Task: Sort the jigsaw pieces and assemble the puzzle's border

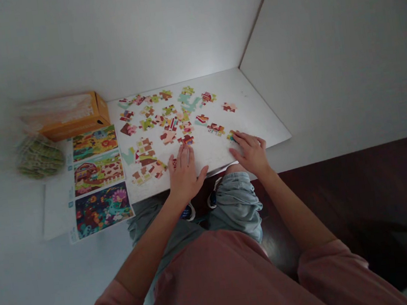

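Pale, smooth walls (144,36) meet in a corner behind a white, flat, rectangular tabletop (257,108). Multicoloured, knobbed, flat jigsaw pieces (171,124) lie spread over its middle, printed sides showing, presumably so each can be read at a glance. At lower left, a brown-and-cream, irregular cluster of flat pieces (147,163) sits close together; joined or merely adjacent, cannot tell.

Left hand (184,175): fingers extended and close together, thumb spread wide, fingertips at reddish pieces near the front edge; no pinch visible, contact pressure unclear. Right hand (251,154): fingers slightly bent, thumb apart, fingertips on a yellow-and-teal, flat jigsaw piece (230,136), probably to steady it.

A glossy, three-picture, rectangular printed sheet (98,183) lies left, likely for easy viewing. An orange, oblong, cardboard-looking box (79,124) stands by the wall, apparently out of the way; a clear, green-filled plastic bag (40,157) is beside it
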### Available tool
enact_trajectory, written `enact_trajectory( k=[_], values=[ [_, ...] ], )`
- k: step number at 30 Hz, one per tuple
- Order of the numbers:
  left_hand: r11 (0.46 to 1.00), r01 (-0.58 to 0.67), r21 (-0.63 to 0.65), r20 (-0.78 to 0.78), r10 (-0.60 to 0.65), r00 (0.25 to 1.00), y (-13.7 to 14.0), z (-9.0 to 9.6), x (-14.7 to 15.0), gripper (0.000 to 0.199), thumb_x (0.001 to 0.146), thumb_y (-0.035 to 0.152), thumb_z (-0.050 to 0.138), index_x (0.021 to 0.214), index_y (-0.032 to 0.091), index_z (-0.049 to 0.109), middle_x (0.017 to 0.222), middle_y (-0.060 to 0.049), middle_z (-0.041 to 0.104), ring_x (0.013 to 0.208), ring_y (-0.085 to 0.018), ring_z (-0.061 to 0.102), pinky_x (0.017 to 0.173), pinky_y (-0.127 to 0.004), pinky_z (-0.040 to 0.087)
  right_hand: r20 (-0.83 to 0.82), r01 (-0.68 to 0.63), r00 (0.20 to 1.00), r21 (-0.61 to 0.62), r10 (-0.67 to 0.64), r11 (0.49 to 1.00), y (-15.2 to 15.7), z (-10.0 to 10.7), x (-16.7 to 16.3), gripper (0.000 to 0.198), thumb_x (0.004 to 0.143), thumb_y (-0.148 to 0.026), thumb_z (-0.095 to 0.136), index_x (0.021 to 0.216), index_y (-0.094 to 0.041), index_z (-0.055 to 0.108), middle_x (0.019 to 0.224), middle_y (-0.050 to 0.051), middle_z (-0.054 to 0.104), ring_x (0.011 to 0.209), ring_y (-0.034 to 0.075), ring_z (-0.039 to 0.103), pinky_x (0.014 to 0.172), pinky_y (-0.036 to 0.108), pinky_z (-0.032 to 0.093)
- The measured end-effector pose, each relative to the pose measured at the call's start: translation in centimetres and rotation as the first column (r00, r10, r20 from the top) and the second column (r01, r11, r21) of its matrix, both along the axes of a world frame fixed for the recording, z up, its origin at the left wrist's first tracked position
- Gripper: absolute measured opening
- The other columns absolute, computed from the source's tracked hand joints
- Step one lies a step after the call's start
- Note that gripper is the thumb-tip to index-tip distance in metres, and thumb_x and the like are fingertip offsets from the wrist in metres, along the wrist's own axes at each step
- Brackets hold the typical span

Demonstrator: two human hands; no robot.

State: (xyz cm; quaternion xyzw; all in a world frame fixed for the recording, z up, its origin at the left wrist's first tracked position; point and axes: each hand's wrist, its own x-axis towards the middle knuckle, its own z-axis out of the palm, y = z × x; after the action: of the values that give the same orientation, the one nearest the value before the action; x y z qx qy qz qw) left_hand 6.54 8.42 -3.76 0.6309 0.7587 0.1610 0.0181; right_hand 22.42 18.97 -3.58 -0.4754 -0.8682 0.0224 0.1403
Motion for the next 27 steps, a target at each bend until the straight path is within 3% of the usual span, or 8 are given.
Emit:
enact_trajectory(
  k=[4, 11, 16, 21, 27],
  values=[
    [0.999, 0.045, -0.019, -0.007, -0.046, 0.999, 1.8, -0.5, 1.4, 0.048, 0.075, 0.039, 0.026, 0.117, 0.017, 0.019, 0.124, -0.001, 0.014, 0.113, -0.017, 0.001, 0.094, -0.040, 0.005, -0.008, 0.029, 1.000, 0.020, -0.029, 0.999, 1.8, -0.6, 0.1, 0.038, 0.077, -0.030, 0.029, 0.114, -0.026, 0.030, 0.118, 0.000, 0.030, 0.108, 0.018, 0.024, 0.086, 0.039, 0.018],
    [0.993, 0.104, -0.047, 0.014, -0.104, 0.994, 2.5, -0.4, 2.4, 0.052, 0.073, 0.042, 0.027, 0.118, 0.017, 0.016, 0.123, -0.002, 0.015, 0.113, -0.016, 0.000, 0.095, -0.038, 0.003, -0.008, -0.104, 0.995, -0.005, 0.103, 0.995, 3.9, -1.9, -0.5, 0.040, 0.077, -0.037, 0.026, 0.117, -0.028, 0.024, 0.120, -0.002, 0.025, 0.109, 0.017, 0.020, 0.087, 0.038, 0.016],
    [0.997, 0.067, -0.048, 0.018, -0.067, 0.998, 2.6, -0.4, 2.7, 0.058, 0.072, 0.045, 0.029, 0.119, 0.015, 0.012, 0.124, -0.003, 0.013, 0.113, -0.017, 0.000, 0.095, -0.038, 0.003, -0.015, -0.132, 0.991, -0.011, 0.132, 0.991, 4.0, -2.2, -0.5, 0.037, 0.077, -0.037, 0.028, 0.113, -0.030, 0.030, 0.119, -0.002, 0.027, 0.109, 0.018, 0.019, 0.087, 0.039, 0.015],
    [0.999, -0.007, -0.037, 0.017, 0.008, 1.000, 2.8, -0.6, 2.7, 0.059, 0.072, 0.045, 0.028, 0.119, 0.014, 0.011, 0.124, -0.003, 0.013, 0.113, -0.019, 0.000, 0.094, -0.040, 0.003, -0.042, -0.120, 0.992, 0.001, 0.120, 0.993, 4.0, -2.3, -0.3, 0.034, 0.076, -0.036, 0.030, 0.109, -0.029, 0.036, 0.116, -0.001, 0.031, 0.107, 0.018, 0.023, 0.087, 0.037, 0.016],
    [0.999, 0.021, -0.047, 0.011, -0.020, 1.000, 2.8, -0.7, 2.8, 0.055, 0.072, 0.045, 0.028, 0.119, 0.018, 0.015, 0.124, 0.000, 0.012, 0.113, -0.018, 0.000, 0.094, -0.039, 0.004, -0.101, -0.041, 0.994, 0.011, 0.042, 0.999, 3.8, -3.0, -0.1, 0.033, 0.075, -0.035, 0.032, 0.106, -0.026, 0.040, 0.110, 0.003, 0.036, 0.101, 0.020, 0.029, 0.084, 0.036, 0.023]
  ],
)
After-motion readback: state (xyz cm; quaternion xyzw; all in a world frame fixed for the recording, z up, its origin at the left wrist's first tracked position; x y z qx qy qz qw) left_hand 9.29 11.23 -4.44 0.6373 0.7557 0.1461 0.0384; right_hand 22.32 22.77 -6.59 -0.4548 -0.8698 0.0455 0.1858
